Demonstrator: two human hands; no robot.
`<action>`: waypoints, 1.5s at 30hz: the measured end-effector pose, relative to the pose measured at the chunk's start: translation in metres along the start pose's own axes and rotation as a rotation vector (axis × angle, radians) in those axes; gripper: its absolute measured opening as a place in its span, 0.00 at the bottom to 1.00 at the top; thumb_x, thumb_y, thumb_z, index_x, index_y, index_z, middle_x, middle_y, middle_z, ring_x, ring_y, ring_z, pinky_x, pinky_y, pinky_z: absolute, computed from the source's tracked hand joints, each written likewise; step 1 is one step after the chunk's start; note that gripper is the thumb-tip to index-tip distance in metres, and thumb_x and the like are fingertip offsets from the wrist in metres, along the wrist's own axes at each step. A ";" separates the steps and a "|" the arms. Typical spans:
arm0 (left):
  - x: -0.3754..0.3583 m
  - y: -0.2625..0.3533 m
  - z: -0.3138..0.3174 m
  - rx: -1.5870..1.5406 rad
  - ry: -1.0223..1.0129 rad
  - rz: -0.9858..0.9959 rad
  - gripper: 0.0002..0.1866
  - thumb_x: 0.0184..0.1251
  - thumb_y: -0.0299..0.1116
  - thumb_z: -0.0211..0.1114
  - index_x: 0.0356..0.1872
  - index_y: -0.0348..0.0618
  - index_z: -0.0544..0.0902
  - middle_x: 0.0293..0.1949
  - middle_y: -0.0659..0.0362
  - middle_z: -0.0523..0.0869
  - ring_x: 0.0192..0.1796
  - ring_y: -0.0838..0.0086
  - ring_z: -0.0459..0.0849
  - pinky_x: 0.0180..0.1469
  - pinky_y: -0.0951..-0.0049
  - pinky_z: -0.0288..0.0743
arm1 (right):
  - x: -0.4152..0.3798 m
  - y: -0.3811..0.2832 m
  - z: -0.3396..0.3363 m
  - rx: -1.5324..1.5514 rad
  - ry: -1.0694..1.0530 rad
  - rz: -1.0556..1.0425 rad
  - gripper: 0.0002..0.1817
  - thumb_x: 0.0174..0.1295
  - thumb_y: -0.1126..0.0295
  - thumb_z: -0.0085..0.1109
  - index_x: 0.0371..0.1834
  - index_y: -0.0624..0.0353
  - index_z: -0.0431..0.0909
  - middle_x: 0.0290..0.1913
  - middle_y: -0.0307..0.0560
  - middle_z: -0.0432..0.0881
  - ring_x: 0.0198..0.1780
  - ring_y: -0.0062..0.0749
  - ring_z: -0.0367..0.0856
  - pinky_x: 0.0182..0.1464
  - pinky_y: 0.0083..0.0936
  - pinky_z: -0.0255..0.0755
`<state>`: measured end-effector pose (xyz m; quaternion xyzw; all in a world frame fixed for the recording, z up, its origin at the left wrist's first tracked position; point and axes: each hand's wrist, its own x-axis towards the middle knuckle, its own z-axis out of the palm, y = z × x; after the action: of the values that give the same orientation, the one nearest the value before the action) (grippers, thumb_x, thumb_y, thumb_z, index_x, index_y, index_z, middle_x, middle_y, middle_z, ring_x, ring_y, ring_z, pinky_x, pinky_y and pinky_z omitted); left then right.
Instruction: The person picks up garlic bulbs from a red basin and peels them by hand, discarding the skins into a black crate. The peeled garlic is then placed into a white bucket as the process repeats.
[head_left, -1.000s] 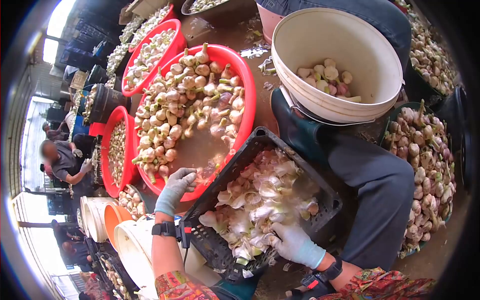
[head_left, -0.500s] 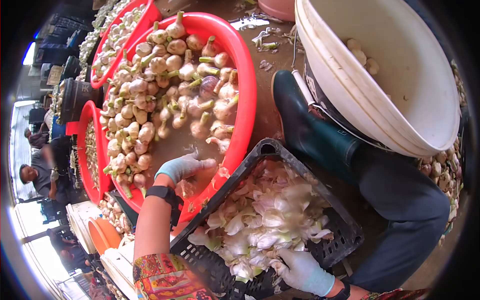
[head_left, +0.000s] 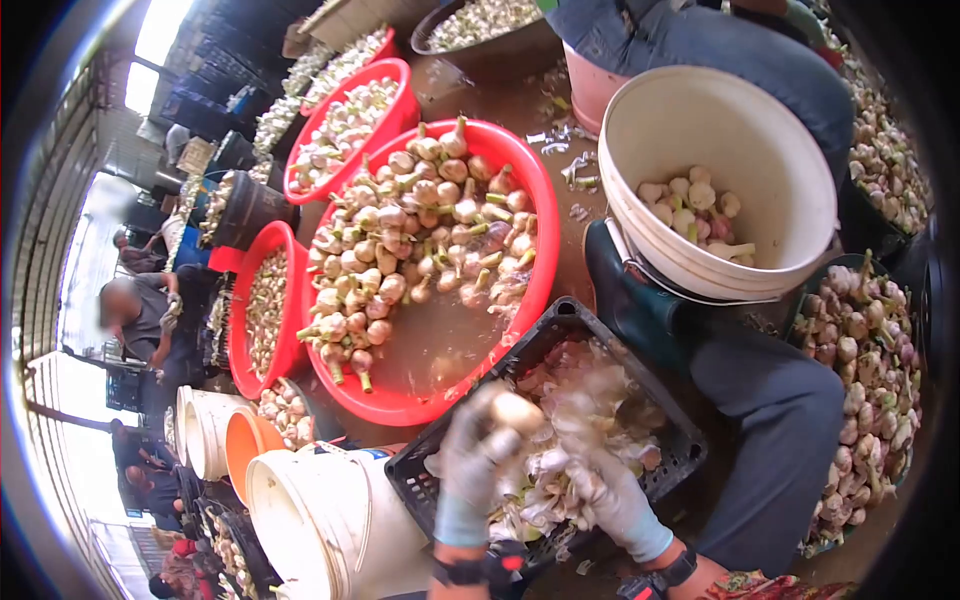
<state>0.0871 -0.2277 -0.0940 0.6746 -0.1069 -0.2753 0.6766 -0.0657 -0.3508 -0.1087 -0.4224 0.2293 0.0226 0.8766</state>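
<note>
My left hand point(head_left: 472, 455), in a pale glove, is closed around a garlic bulb point(head_left: 517, 411) above the black crate point(head_left: 680, 440). Close by on the right, my right hand point(head_left: 622, 500), gloved too, has its fingers curled together over the loose garlic skins point(head_left: 545, 490) that fill the crate. Motion blurs those fingers, and I cannot make out what they hold. Beyond the crate, a red tub point(head_left: 545, 215) contains murky water and many garlic bulbs point(head_left: 385, 235) with cut stems.
A white bucket point(head_left: 720, 100) with several pale bulbs stands beside my boot point(head_left: 620, 290). Heaped garlic point(head_left: 860, 400) lies far right. White buckets point(head_left: 310, 520) and an orange one point(head_left: 248, 445) stand left. More red tubs point(head_left: 400, 110) and other people point(head_left: 150, 310) are behind.
My left hand has come from the red tub to above the crate and now holds a garlic bulb. My right hand stays over the skins. The camera view has shifted, showing more surroundings.
</note>
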 end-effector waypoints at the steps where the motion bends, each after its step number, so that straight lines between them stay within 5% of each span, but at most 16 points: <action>1: -0.029 -0.013 0.020 0.024 0.109 -0.043 0.23 0.59 0.31 0.64 0.54 0.34 0.72 0.41 0.54 0.82 0.37 0.73 0.82 0.41 0.76 0.77 | -0.005 0.000 -0.001 0.030 0.008 -0.045 0.25 0.70 0.56 0.52 0.62 0.63 0.67 0.33 0.36 0.76 0.26 0.13 0.72 0.25 0.13 0.68; 4: -0.094 -0.047 0.042 -0.104 0.201 -0.226 0.17 0.64 0.27 0.60 0.51 0.35 0.68 0.44 0.51 0.81 0.38 0.70 0.81 0.42 0.69 0.79 | -0.013 0.009 -0.015 -0.209 -0.090 -0.190 0.24 0.70 0.53 0.50 0.56 0.63 0.73 0.28 0.37 0.75 0.27 0.15 0.73 0.30 0.17 0.69; 6: -0.122 -0.038 0.054 -0.326 0.340 -0.232 0.20 0.64 0.32 0.64 0.54 0.36 0.70 0.49 0.53 0.78 0.50 0.70 0.78 0.55 0.69 0.74 | -0.024 0.011 -0.012 -0.415 -0.190 -0.350 0.23 0.71 0.53 0.49 0.55 0.63 0.73 0.27 0.42 0.76 0.27 0.24 0.74 0.33 0.21 0.70; 7: -0.131 -0.035 0.056 -0.384 0.385 -0.168 0.21 0.65 0.31 0.63 0.56 0.36 0.69 0.50 0.52 0.78 0.51 0.68 0.79 0.56 0.67 0.74 | -0.020 0.029 -0.012 -0.545 -0.183 -0.581 0.22 0.71 0.54 0.47 0.55 0.62 0.73 0.27 0.52 0.78 0.28 0.41 0.78 0.35 0.30 0.73; 8: -0.140 -0.034 0.055 -0.441 0.432 -0.104 0.21 0.66 0.31 0.61 0.57 0.36 0.69 0.51 0.52 0.78 0.52 0.66 0.79 0.58 0.65 0.74 | -0.035 0.019 -0.004 -0.646 -0.178 -0.454 0.19 0.70 0.57 0.46 0.55 0.59 0.72 0.32 0.61 0.80 0.35 0.55 0.80 0.37 0.40 0.74; 10: -0.159 -0.033 0.047 -0.590 0.469 -0.036 0.22 0.66 0.31 0.61 0.59 0.37 0.68 0.51 0.52 0.78 0.51 0.65 0.80 0.56 0.63 0.75 | -0.046 0.033 0.005 -1.056 -0.226 -0.378 0.21 0.70 0.57 0.44 0.59 0.57 0.68 0.35 0.63 0.81 0.37 0.58 0.80 0.37 0.46 0.73; 15: -0.188 -0.063 0.038 -0.546 0.649 0.046 0.20 0.60 0.25 0.67 0.51 0.33 0.71 0.46 0.51 0.80 0.48 0.66 0.81 0.52 0.68 0.78 | -0.068 0.034 0.033 -1.287 -0.369 -0.139 0.25 0.70 0.57 0.40 0.64 0.59 0.60 0.27 0.54 0.83 0.28 0.54 0.82 0.33 0.47 0.75; 18: -0.186 -0.075 0.049 -0.357 0.722 0.129 0.13 0.62 0.29 0.65 0.45 0.36 0.77 0.44 0.56 0.82 0.43 0.73 0.81 0.40 0.76 0.77 | -0.068 0.058 0.032 -1.322 -0.346 -0.132 0.18 0.68 0.58 0.43 0.53 0.59 0.65 0.25 0.57 0.82 0.29 0.55 0.82 0.32 0.49 0.73; 22: -0.185 -0.079 0.056 -0.434 0.833 0.136 0.11 0.62 0.25 0.66 0.42 0.37 0.75 0.42 0.56 0.83 0.44 0.71 0.82 0.47 0.74 0.77 | -0.065 0.068 0.029 -1.288 -0.279 -0.198 0.15 0.68 0.58 0.44 0.49 0.57 0.66 0.25 0.58 0.81 0.29 0.57 0.81 0.32 0.50 0.73; 28: -0.196 -0.068 0.044 -0.447 0.715 0.079 0.16 0.63 0.27 0.66 0.49 0.35 0.73 0.49 0.55 0.78 0.49 0.70 0.79 0.53 0.69 0.76 | -0.053 0.075 0.024 -0.774 -0.312 -0.180 0.15 0.68 0.65 0.46 0.51 0.62 0.73 0.41 0.63 0.80 0.46 0.60 0.78 0.46 0.45 0.72; 32: -0.201 -0.069 0.034 -0.526 0.554 0.063 0.24 0.66 0.29 0.64 0.60 0.34 0.68 0.54 0.51 0.76 0.54 0.66 0.78 0.56 0.67 0.76 | -0.055 0.038 0.020 -0.575 -0.399 0.344 0.18 0.72 0.60 0.42 0.54 0.60 0.74 0.22 0.45 0.77 0.19 0.30 0.74 0.22 0.26 0.70; 34: -0.200 -0.071 0.029 -0.585 0.493 0.040 0.24 0.67 0.33 0.63 0.60 0.34 0.69 0.54 0.52 0.77 0.54 0.66 0.79 0.56 0.67 0.76 | -0.046 0.036 0.008 -0.430 -0.450 0.348 0.19 0.73 0.55 0.39 0.48 0.58 0.75 0.18 0.37 0.71 0.14 0.21 0.68 0.15 0.20 0.64; 36: -0.199 -0.078 0.027 -0.651 0.491 0.016 0.24 0.68 0.35 0.63 0.59 0.34 0.69 0.54 0.52 0.77 0.53 0.66 0.79 0.56 0.68 0.76 | -0.043 0.029 0.005 -0.630 -0.405 0.326 0.17 0.71 0.56 0.44 0.45 0.58 0.75 0.17 0.40 0.73 0.16 0.29 0.74 0.20 0.27 0.70; 38: -0.195 -0.082 0.025 -0.716 0.494 -0.009 0.23 0.68 0.37 0.62 0.58 0.34 0.70 0.53 0.52 0.78 0.53 0.67 0.79 0.55 0.68 0.77 | -0.047 0.042 0.005 -1.259 -0.200 -0.494 0.12 0.69 0.60 0.48 0.42 0.56 0.76 0.24 0.45 0.76 0.26 0.38 0.79 0.28 0.33 0.74; 39: -0.193 -0.081 0.025 -0.673 0.499 -0.007 0.24 0.68 0.38 0.62 0.58 0.33 0.70 0.53 0.52 0.78 0.52 0.67 0.80 0.55 0.69 0.76 | -0.048 0.037 0.010 -1.286 -0.218 -0.458 0.11 0.60 0.62 0.57 0.39 0.56 0.76 0.36 0.48 0.78 0.39 0.47 0.80 0.38 0.40 0.75; 45: -0.192 -0.080 0.034 -0.439 0.703 -0.069 0.14 0.66 0.33 0.64 0.47 0.35 0.76 0.46 0.53 0.80 0.47 0.71 0.80 0.51 0.72 0.77 | -0.040 0.043 0.021 -1.356 -0.277 -0.332 0.18 0.49 0.63 0.64 0.43 0.55 0.77 0.47 0.45 0.77 0.43 0.43 0.80 0.43 0.40 0.75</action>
<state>-0.1073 -0.1526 -0.1261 0.5705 0.2148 -0.0670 0.7899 -0.1035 -0.3007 -0.1117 -0.8973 -0.0164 0.0801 0.4337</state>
